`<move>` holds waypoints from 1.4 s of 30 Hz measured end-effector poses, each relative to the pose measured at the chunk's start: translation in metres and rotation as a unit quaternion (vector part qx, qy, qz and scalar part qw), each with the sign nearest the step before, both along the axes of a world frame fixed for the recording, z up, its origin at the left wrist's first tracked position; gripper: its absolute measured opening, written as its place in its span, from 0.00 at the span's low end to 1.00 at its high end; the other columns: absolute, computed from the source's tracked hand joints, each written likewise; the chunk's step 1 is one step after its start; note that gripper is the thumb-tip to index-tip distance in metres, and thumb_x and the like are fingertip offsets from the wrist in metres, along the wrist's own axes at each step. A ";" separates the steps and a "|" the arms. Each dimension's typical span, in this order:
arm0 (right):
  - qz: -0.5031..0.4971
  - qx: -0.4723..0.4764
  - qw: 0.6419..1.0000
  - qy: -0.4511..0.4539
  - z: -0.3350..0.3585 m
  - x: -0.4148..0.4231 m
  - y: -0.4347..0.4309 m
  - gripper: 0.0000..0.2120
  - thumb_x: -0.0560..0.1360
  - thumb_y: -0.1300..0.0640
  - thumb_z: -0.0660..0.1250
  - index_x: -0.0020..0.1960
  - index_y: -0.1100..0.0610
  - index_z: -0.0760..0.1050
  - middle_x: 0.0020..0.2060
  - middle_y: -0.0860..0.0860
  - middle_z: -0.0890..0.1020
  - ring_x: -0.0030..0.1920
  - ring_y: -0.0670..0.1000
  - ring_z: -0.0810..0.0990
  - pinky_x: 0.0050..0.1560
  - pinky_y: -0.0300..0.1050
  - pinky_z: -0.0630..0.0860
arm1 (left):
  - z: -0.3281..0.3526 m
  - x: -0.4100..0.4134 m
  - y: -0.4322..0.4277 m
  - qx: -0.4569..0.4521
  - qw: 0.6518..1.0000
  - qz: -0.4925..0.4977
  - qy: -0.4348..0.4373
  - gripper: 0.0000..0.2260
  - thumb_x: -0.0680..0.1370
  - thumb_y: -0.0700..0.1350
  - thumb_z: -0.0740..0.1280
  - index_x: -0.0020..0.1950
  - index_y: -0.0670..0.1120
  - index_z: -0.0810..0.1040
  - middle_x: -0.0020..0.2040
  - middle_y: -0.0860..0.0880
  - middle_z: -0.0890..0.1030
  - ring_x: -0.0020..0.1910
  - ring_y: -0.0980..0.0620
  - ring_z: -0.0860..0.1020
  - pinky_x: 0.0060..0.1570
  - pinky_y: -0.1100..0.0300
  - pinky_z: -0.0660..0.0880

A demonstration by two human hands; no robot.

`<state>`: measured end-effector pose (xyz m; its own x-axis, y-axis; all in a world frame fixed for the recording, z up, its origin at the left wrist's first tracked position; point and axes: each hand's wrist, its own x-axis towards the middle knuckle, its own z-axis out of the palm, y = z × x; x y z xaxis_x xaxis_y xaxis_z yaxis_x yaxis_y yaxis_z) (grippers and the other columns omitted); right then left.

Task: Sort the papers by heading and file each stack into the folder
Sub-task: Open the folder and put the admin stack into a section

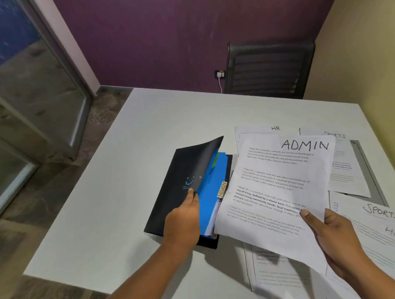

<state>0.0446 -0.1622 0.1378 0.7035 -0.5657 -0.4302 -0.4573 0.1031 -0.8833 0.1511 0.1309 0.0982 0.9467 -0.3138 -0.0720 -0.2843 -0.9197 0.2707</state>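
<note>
A black folder (171, 188) lies on the white table (125, 174), its front cover lifted. My left hand (183, 219) grips the cover's edge and holds it up. Blue dividers (210, 182) show inside, one with a tab reading ADMIN (222, 189). My right hand (331, 234) holds a stack of papers headed ADMIN (274, 191) by its lower right corner, just right of the folder and above the table. Papers headed HR (258, 130) and SPORTS (342, 164) lie behind it. More sheets headed SPORTS and HR (378, 223) lie at the right.
A black mesh chair (270, 68) stands behind the table against the purple wall. A wall socket with a white cable (219, 76) sits beside it. A glass partition (22, 99) runs along the left. More printed sheets (274, 272) lie near the table's front edge.
</note>
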 end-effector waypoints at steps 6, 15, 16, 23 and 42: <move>0.060 -0.117 0.991 -0.006 0.004 0.036 0.022 0.05 0.77 0.58 0.70 0.45 0.58 0.83 0.34 0.51 0.85 0.26 0.43 0.79 0.30 0.40 0.70 | 0.016 -0.003 -0.009 -0.077 0.992 0.023 0.102 0.30 0.80 0.38 0.59 0.80 0.48 0.52 0.81 0.54 0.50 0.62 0.47 0.76 0.61 0.59 0.72; 0.101 -0.196 0.975 0.015 -0.002 0.074 0.051 0.08 0.78 0.56 0.68 0.48 0.59 0.83 0.39 0.53 0.86 0.39 0.53 0.83 0.35 0.41 0.72 | 0.023 -0.006 -0.015 -0.159 0.979 0.052 0.113 0.27 0.82 0.39 0.57 0.80 0.48 0.53 0.80 0.53 0.53 0.70 0.52 0.69 0.65 0.64 0.69; 0.101 -0.208 0.973 0.019 -0.001 0.076 0.052 0.07 0.78 0.56 0.68 0.47 0.59 0.83 0.38 0.52 0.85 0.39 0.53 0.83 0.35 0.41 0.72 | 0.022 -0.007 -0.015 -0.161 0.979 0.053 0.110 0.27 0.82 0.40 0.57 0.80 0.48 0.53 0.80 0.53 0.54 0.70 0.51 0.70 0.64 0.64 0.70; 0.147 -0.274 0.950 0.028 0.010 0.080 0.062 0.17 0.78 0.59 0.65 0.30 0.55 0.74 0.25 0.50 0.76 0.28 0.51 0.73 0.27 0.41 0.64 | 0.020 -0.009 -0.010 -0.171 0.980 0.053 0.084 0.27 0.82 0.39 0.58 0.80 0.48 0.54 0.80 0.53 0.55 0.71 0.53 0.68 0.65 0.66 0.67; 0.245 -0.263 0.928 0.095 0.019 0.109 0.083 0.08 0.77 0.56 0.67 0.46 0.60 0.80 0.40 0.54 0.84 0.37 0.50 0.80 0.30 0.38 0.70 | 0.030 -0.013 -0.022 -0.174 0.972 0.080 0.137 0.30 0.82 0.45 0.60 0.80 0.53 0.48 0.76 0.55 0.62 0.56 0.57 0.71 0.52 0.65 0.78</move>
